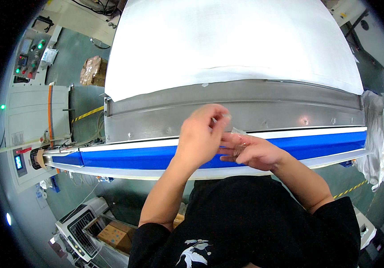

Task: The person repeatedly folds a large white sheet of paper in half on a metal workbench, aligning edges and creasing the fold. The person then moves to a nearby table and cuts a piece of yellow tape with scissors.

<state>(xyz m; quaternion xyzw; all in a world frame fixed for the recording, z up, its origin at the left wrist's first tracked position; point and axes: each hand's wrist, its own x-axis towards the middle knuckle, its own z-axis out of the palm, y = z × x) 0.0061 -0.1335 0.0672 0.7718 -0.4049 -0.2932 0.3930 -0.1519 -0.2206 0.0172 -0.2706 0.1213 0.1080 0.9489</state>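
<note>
Clear plastic film [238, 131] is loosely held in R hand [258, 153], fingers part-spread. L hand [199, 136], just beside, has fingers curled; can't tell if it grips anything. Both are nr blue strip [125, 157] & grey metal surface [156, 111].

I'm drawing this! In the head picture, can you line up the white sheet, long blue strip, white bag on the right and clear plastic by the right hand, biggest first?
1. White sheet
2. Long blue strip
3. White bag
4. Clear plastic; its edges are hard to see, but it looks smallest.
</note>
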